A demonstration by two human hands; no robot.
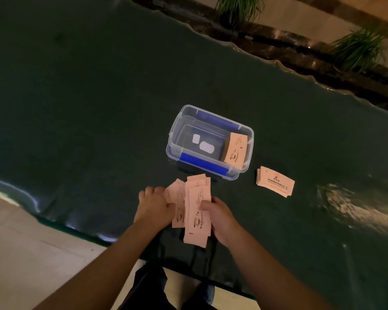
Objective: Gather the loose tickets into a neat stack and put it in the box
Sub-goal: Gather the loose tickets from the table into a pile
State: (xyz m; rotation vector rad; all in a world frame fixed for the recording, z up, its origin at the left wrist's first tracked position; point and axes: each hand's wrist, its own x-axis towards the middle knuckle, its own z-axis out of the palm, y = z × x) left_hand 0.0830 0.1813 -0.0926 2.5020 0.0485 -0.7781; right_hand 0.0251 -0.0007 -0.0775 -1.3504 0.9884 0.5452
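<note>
Squaring the tickets [194,206] was your step. Your right hand [217,217] had its fingers clenched on the main bundle, while your left hand [154,206] pressed the fanned ones at nine o'clock of it, low on the counter [87,108]. The box [208,142] stood open at twelve. Tapping the long edges down first would probably have evened them.
</note>
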